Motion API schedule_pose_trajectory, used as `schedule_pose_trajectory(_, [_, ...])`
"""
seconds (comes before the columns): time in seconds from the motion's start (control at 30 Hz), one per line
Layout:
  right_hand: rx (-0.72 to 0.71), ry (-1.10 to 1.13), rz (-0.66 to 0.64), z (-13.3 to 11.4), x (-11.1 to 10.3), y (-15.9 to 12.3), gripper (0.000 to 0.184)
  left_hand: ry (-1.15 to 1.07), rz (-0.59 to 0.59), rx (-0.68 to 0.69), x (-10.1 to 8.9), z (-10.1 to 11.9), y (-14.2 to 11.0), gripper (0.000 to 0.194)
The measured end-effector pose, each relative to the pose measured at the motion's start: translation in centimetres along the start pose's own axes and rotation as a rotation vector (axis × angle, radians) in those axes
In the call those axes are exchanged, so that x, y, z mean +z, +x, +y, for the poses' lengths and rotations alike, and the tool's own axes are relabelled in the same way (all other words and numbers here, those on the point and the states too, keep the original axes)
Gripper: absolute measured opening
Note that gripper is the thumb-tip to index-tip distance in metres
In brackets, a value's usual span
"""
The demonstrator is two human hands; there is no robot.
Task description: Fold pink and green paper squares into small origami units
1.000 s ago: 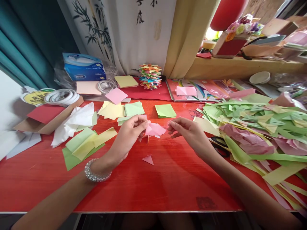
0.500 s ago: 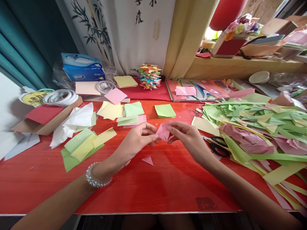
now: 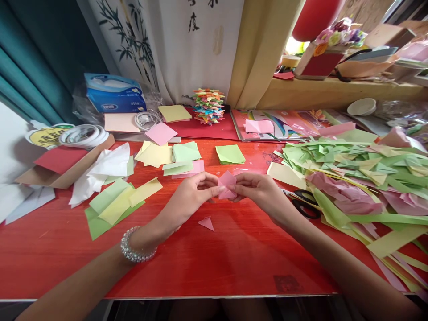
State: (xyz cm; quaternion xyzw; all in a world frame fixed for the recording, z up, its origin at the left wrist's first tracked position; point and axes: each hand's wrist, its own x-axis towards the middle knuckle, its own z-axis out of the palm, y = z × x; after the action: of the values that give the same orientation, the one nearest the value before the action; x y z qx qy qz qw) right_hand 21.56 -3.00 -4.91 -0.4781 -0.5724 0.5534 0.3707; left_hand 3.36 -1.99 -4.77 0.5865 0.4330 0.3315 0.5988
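Observation:
A small folded piece of pink paper (image 3: 227, 179) is held up between my two hands over the red table (image 3: 214, 263). My left hand (image 3: 195, 192) pinches its left side between thumb and fingers. On the other side, my right hand (image 3: 256, 189) grips the right edge the same way. The fingertips cover part of its lower half. Below the hands lies a small pink folded triangle (image 3: 206, 224). A stack of green paper squares (image 3: 230, 154) sits just beyond the hands.
Black-handled scissors (image 3: 306, 203) lie right of my right hand, beside a heap of green folded pieces (image 3: 364, 162) and paper strips. Yellow-green sheets (image 3: 117, 205) are on the left. A colourful paper model (image 3: 209, 107) stands at the back, near a blue tissue pack (image 3: 115, 93).
My right hand has lowered a little and shifted its grip to the pink paper's lower right. The paper has turned and now shows a different face. My left hand is almost unmoved.

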Motion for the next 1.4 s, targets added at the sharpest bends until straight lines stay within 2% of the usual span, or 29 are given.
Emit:
schedule_pose_trajectory(0.1, [0.004, -0.014, -0.011, -0.33, 0.06, -0.13, 0.017, -0.017, 0.049, 0.029, -0.04, 0.14, -0.05, 0.014])
schedule_pose_trajectory(0.23, [-0.041, 0.093, 0.094, -0.54, 0.37, -0.18, 0.017, -0.021, 0.045, 0.033, -0.03, 0.36, -0.16, 0.014])
schedule_pose_trajectory(0.33, [-0.047, 0.147, 0.123, -0.56, 0.44, -0.21, 0.018, -0.047, 0.043, 0.063, 0.05, 0.4, -0.22, 0.017])
schedule_pose_trajectory(0.7, [-0.128, 0.06, 0.131, -0.48, 0.49, -0.41, 0.014, -0.316, 0.043, 0.001, 0.11, 0.24, -0.36, 0.01])
schedule_pose_trajectory(0.87, [-0.154, -0.041, 0.185, -0.34, 0.68, -0.51, 0.014, -0.188, 0.009, 0.018, 0.07, 0.71, -0.42, 0.017])
schedule_pose_trajectory(0.97, [-0.146, -0.065, 0.161, -0.57, 0.59, -0.59, 0.014, -0.071, 0.015, 0.028, 0.16, 0.77, -0.46, 0.017])
schedule_pose_trajectory(1.13, [-0.013, 0.1, 0.075, -1.05, 0.6, -0.55, 0.028, -0.021, 0.053, 0.065, 0.22, 0.55, -0.42, 0.015])
schedule_pose_trajectory(1.2, [0.008, 0.102, 0.063, -1.03, 0.71, -0.48, 0.025, -0.009, 0.05, 0.074, 0.19, 0.49, -0.4, 0.014])
schedule_pose_trajectory(1.4, [-0.047, 0.007, 0.084, -0.58, 0.78, -0.44, 0.016, -0.012, 0.01, 0.061, 0.05, 0.27, -0.3, 0.015])
